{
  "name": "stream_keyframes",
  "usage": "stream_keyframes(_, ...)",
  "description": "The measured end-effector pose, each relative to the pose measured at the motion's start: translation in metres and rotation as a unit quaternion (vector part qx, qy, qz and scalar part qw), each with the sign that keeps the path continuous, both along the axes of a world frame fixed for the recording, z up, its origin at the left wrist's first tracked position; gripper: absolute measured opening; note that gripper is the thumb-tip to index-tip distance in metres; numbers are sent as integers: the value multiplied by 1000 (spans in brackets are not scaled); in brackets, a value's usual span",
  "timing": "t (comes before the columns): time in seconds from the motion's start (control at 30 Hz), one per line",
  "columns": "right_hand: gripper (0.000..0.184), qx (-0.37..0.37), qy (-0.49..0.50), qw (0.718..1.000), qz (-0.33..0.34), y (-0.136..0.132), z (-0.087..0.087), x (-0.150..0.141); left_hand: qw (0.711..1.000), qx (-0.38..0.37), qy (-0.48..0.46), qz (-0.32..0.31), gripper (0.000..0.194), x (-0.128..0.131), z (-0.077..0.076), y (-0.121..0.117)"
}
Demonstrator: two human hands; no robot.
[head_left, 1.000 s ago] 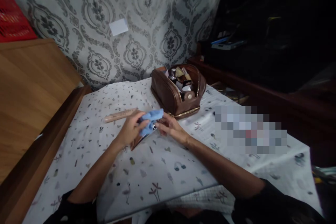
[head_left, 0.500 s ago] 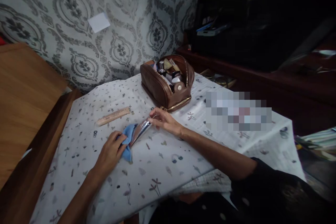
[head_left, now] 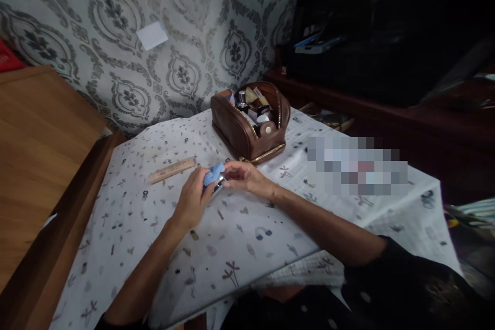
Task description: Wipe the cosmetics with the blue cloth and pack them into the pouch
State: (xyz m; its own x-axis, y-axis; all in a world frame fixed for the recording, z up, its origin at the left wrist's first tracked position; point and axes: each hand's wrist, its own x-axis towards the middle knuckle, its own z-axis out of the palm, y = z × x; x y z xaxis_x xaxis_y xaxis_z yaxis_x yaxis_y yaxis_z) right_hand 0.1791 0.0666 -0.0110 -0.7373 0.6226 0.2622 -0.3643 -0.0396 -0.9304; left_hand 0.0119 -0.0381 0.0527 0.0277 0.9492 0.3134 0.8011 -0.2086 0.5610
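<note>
My left hand is closed on a small blue cloth and presses it against a shiny tube. My right hand pinches the far end of that tube just above the table. Most of the tube is hidden under the cloth and my fingers. A beige tube lies flat on the patterned tablecloth, a little to the left of my hands. Behind my hands stands an open brown leather pouch with several small bottles and jars inside.
A wooden board leans along the left side of the table. A patterned wall with a white paper note rises behind. Dark wooden furniture stands at the right. A blurred patch lies on the table's right part.
My left hand slid with the blue cloth down the tube toward me, then back up to the end held by my right hand. The camera also swung to the right.
</note>
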Motion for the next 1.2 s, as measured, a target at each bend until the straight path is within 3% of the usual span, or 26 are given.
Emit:
stream_keyframes(0.27, 39, 26, -39, 999, -1, 0, 5, 2, 992, -103, -20, 65, 33, -35, -25, -25)
stream_keyframes(0.43, 39, -13, -37, 999, 24, -3, 6, 3, 991, -52, 9, 126, 39, -48, -42, -31)
stream_keyframes(0.6, 44, -24, -42, 999, -24, -3, 7, 1, 981, 35, 13, 190, 37, -49, -30, -27)
stream_keyframes(0.73, 44, -58, -53, 996, -32, -2, 4, -1, 988, 104, 3, 112, 35, -28, -17, -24)
stream_keyframes(0.83, 45, -92, -41, 995, 2, -4, 3, -1, 979, 153, 132, 12, 35, -6, -20, -19)
stream_keyframes(0.93, 45, -95, -40, 994, 17, -5, 5, 1, 942, 196, 270, -41, 41, 5, -28, -15)
stream_keyframes(1.03, 48, -96, -47, 994, 18, -4, 5, 2, 919, 224, 319, -54, 43, -2, -31, -17)
stream_keyframes(1.2, 47, -79, -88, 993, -23, 0, 1, -3, 906, 216, 359, -58, 42, -36, -27, -31)
